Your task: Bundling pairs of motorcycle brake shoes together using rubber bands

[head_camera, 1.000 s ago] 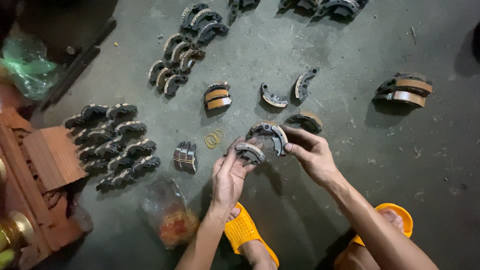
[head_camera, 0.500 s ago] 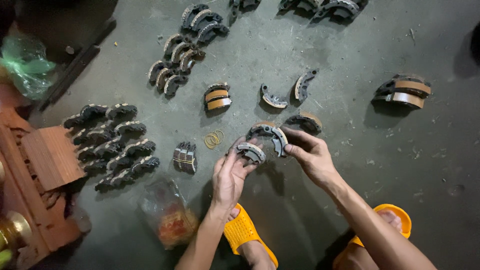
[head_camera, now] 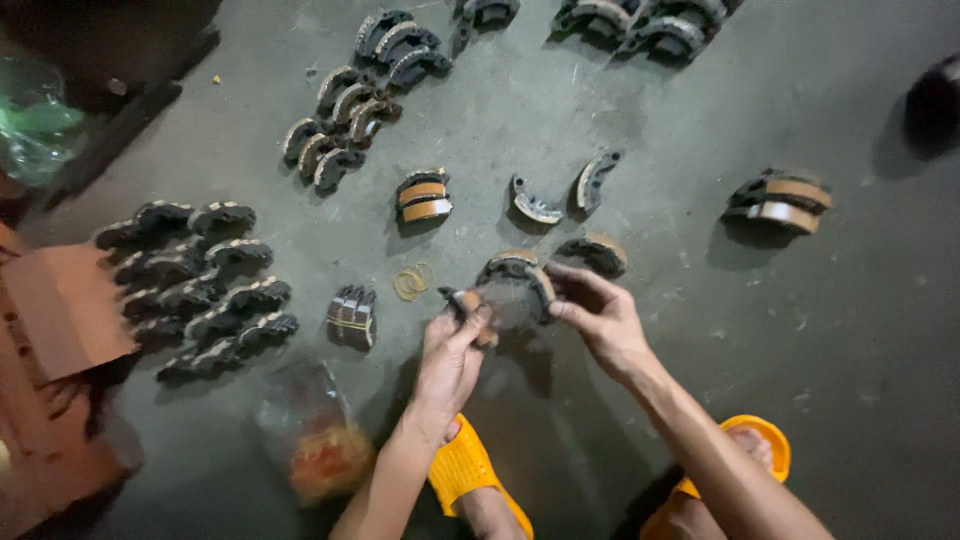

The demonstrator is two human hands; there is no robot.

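Both hands sit a touch lower and closer together than 1 s ago; the shoe pair between them has barely shifted.

Concrete floor (head_camera: 820, 330) fills the view; widest bare room at 3–5 o'clock, right of the forearm, plus a smaller bare patch btwn the hands and the top rows. Cardboard and wood block (head_camera: 60, 320) crowds the 9 o'clock edge. Just beside it, a big cluster of dark brake shoes (head_camera: 195, 285) in rows. At 11–12 o'clock, more rows of shoes (head_camera: 355, 110), some cut off by the top edge. Tan-lined stacked pair (head_camera: 780, 203) at 2 o'clock, well apart from the rest. Plastic bag (head_camera: 315, 440) w/ orange contents at 7 o'clock, near the left forearm. Orange sandals (head_camera: 470, 475) at 6 o'clock, at the bottom edge.

Right hand (head_camera: 600, 320), fingers curled, grips the right rim of the brake shoe pair (head_camera: 512, 290), held at centre just above the floor. Left hand (head_camera: 452, 355), fingers and thumb pinched shut, holds the pair's left end.

Smaller bits: tan-lined pair (head_camera: 423, 197) at 11 o'clock of the hands, two loose shoes (head_camera: 560, 195) at 12, one shoe (head_camera: 598, 252) just beside the right fingertips, small stack (head_camera: 351, 315) at 9, rubber bands (head_camera: 411, 282) btwn that stack and the held pair.
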